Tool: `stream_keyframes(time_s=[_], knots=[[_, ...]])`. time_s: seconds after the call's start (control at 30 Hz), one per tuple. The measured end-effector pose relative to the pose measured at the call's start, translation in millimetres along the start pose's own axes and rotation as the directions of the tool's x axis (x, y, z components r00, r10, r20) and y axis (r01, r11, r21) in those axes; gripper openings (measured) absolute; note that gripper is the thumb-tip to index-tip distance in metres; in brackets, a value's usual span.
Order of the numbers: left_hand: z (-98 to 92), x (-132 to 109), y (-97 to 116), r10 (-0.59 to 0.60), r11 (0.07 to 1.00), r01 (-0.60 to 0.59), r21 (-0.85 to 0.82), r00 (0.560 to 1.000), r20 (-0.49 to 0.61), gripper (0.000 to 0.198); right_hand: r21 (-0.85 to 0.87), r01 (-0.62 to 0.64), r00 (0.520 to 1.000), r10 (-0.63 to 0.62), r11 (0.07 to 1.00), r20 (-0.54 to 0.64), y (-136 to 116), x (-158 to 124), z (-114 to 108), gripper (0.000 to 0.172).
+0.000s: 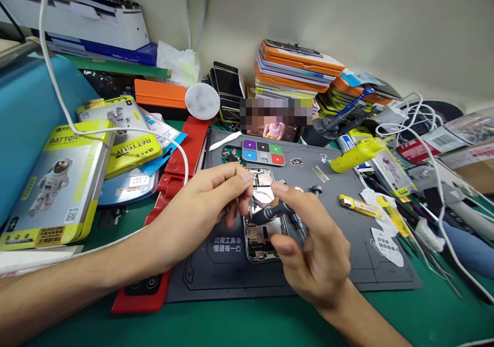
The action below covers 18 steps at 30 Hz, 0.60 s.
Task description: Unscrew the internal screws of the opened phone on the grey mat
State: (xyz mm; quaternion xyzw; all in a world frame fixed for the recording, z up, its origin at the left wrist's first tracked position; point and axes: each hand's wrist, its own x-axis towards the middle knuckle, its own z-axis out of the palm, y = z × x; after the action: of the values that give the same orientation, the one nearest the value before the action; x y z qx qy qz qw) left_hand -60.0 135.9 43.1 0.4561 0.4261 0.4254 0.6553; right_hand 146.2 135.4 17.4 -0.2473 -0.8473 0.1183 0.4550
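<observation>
Green bench top carries a dark grey repair mat (347,254), and at the centre of the frame an opened phone (263,241) lies on it. Just over the phone, the right hand (312,249) is clamped on a black screwdriver (270,213) whose tip points at its upper half. The left hand (208,198) curls its fingers together at the phone's upper left edge, though I cannot tell whether they pinch anything. Yellow battery boxes (57,182) lie at the left of the frame.

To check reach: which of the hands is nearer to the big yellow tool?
Right. The right hand, holding a screwdriver, lies below and left of the big yellow tool; the left hand is farther left, beyond the open phone.
</observation>
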Motion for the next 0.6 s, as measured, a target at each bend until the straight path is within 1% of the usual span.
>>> stream_keyframes(time_s=[0.07,0.1,0.2,0.33,0.47,0.6], knots=[[0.2,0.2,0.2,-0.003,1.000,0.003,0.012,1.000,0.000,0.035,-0.037,-0.012,1.000,0.012,0.999,-0.001,-2.2,1.2,-5.0,0.047],[0.2,0.4,0.2,-0.007,1.000,0.007,0.018,1.000,0.000,0.036,-0.051,-0.018,1.000,0.017,0.999,-0.013,-3.2,1.3,-6.7,0.048],[-0.3,1.0,-1.2,-0.014,0.999,0.014,0.042,1.000,0.010,0.040,-0.098,-0.024,0.999,0.020,0.995,-0.045,-4.7,0.8,-8.4,0.057],[-1.2,0.8,-4.5,-0.015,0.997,0.014,0.080,1.000,0.014,0.044,-0.095,-0.065,0.998,0.064,0.993,-0.011,-2.9,0.5,-7.2,0.065],[0.1,-1.3,-5.0,-0.008,0.995,0.008,0.100,1.000,0.009,0.047,-0.085,-0.003,1.000,0.001,0.996,-0.013,-1.8,-0.8,-6.8,0.064],[1.3,-1.7,-5.6,0.011,0.995,-0.011,0.101,1.000,0.005,0.049,-0.081,0.001,1.000,-0.003,0.997,-0.023,-4.3,-2.0,-5.8,0.064]])
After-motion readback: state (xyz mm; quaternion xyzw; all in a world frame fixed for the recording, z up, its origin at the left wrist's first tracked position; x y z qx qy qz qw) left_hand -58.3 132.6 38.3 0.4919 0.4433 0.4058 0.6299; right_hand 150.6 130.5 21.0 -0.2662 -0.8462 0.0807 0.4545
